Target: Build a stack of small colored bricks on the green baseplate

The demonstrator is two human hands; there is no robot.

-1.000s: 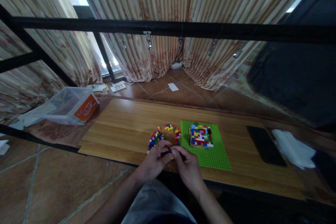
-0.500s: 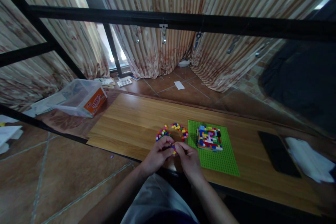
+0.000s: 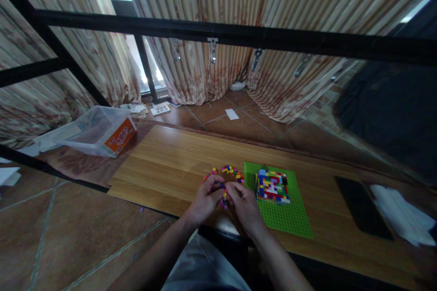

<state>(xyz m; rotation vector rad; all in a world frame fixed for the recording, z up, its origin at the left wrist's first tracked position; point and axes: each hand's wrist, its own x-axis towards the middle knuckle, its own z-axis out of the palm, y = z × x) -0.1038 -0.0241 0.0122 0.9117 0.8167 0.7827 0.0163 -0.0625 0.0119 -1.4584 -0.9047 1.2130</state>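
Note:
My left hand (image 3: 205, 199) and my right hand (image 3: 243, 203) meet at the near edge of a wooden table (image 3: 164, 163), fingers pinched together around small coloured bricks (image 3: 224, 201). Just beyond the fingertips lies a loose ring-shaped pile of small bricks (image 3: 228, 172), partly hidden by my hands. To the right sits a green baseplate (image 3: 290, 218) carrying a multicoloured block of stacked bricks (image 3: 272, 185).
A clear plastic box with an orange label (image 3: 102, 131) lies on the floor at the left. A dark phone (image 3: 362, 207) and white cloth (image 3: 399, 213) rest on the table's right. A black metal bar (image 3: 218, 34) crosses overhead; curtains hang behind.
My hands stay pinched together over the brick pile and now cover more of it. The view has shifted a little, so the table sits slightly lower in the frame.

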